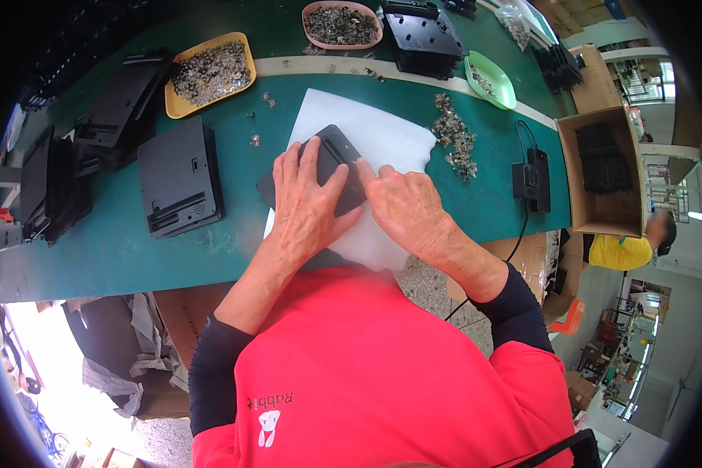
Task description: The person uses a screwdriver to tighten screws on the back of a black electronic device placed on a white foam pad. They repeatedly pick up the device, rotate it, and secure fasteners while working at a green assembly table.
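Observation:
A black plastic panel (pixel 343 150) lies on a white foam sheet (pixel 394 129) in front of me, partly covered by my hands. My left hand (pixel 308 204) rests across the panel with its fingers spread and holds it down. At the panel's right edge is my right hand (pixel 409 207). Its index finger presses there and the other fingers are curled under. Whatever sits in those curled fingers is hidden. Small metal clips (pixel 455 140) lie scattered to the right of the foam. A few more loose metal pieces (pixel 255 140) are on the left.
Stacked black panels (pixel 178 179) stand to the left on the green table (pixel 101 269). Trays of metal parts are at the back: yellow (pixel 176 104), pink (pixel 343 45) and green (pixel 504 92). Right are a black power adapter (pixel 538 181) and an open carton (pixel 637 168).

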Action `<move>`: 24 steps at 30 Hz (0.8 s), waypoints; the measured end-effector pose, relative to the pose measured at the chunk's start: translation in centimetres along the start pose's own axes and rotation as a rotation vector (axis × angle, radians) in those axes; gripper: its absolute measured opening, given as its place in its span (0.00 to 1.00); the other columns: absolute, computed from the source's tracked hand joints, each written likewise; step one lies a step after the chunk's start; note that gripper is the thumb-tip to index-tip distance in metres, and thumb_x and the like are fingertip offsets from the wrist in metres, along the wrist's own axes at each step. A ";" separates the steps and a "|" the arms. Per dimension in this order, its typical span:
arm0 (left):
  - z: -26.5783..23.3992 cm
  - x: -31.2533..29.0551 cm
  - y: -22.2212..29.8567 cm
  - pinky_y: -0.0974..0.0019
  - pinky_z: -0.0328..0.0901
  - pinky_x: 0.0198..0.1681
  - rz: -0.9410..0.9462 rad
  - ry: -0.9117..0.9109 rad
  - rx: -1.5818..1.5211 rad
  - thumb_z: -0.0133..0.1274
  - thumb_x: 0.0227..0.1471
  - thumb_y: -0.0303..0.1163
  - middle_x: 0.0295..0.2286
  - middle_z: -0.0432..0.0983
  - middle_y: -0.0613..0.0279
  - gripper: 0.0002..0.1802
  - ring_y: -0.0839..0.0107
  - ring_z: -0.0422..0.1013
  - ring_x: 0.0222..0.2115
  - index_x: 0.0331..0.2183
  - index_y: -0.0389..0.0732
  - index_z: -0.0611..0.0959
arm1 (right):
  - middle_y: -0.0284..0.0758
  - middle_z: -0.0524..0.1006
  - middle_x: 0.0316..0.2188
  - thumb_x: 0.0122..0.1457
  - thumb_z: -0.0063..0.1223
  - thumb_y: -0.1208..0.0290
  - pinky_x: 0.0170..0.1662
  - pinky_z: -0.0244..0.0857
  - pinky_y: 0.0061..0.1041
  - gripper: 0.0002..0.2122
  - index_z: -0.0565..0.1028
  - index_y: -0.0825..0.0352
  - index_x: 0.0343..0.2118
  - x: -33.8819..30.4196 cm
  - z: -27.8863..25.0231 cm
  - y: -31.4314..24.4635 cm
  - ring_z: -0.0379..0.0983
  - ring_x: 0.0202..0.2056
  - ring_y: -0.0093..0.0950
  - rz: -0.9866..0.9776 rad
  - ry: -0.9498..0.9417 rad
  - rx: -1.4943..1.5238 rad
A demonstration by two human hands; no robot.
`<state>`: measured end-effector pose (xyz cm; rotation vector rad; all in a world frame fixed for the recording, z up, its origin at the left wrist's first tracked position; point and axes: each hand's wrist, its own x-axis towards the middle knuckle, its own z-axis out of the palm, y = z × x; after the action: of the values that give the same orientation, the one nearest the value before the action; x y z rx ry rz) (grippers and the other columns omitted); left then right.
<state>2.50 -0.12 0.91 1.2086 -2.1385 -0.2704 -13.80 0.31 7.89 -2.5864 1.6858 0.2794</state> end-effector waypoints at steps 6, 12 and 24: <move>0.4 0.1 0.0 0.41 0.54 0.56 -0.002 -0.007 -0.008 0.69 0.30 0.39 0.55 0.59 0.38 0.32 0.38 0.57 0.54 0.43 0.43 0.82 | 0.44 0.78 0.25 0.52 0.50 0.76 0.28 0.73 0.35 0.15 0.73 0.74 0.43 0.5 -1.2 0.3 0.78 0.26 0.41 -0.050 -0.015 0.068; 0.5 0.3 -0.3 0.40 0.53 0.53 0.046 0.035 0.011 0.68 0.30 0.40 0.52 0.61 0.37 0.30 0.37 0.57 0.51 0.41 0.42 0.82 | 0.45 0.77 0.23 0.52 0.49 0.75 0.29 0.72 0.38 0.06 0.74 0.72 0.31 1.8 -2.4 0.5 0.78 0.26 0.42 -0.182 -0.007 0.076; 0.7 -1.2 0.1 0.43 0.54 0.53 0.047 0.071 0.099 0.66 0.31 0.51 0.49 0.64 0.40 0.31 0.42 0.59 0.50 0.39 0.47 0.81 | 0.53 0.77 0.29 0.59 0.44 0.78 0.39 0.67 0.48 0.14 0.78 0.67 0.45 1.7 -1.4 2.8 0.73 0.35 0.52 -0.159 -0.012 0.073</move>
<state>2.46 0.81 -0.12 1.2037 -2.1368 -0.1006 -15.56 -2.53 9.13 -2.6397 1.4477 0.2213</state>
